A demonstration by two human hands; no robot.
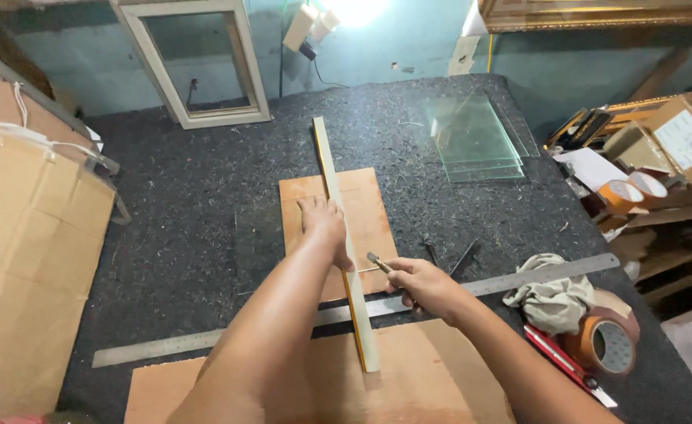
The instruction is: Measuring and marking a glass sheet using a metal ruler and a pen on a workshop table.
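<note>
A big brown cardboard box (24,259) stood far left. The left hand (324,224) pressed flat on the wooden straightedge (344,243) (long axis running away), right hand (423,286) gripping a cutter (379,262) beside it; white-labelled boxes (680,137) right.

matt brown board (369,212), pale wooden straightedge (338,212), shiny steel ruler (550,275), rough dark felt tabletop (189,235).

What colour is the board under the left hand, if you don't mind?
The board is light brown, clearest in the head view.
</note>
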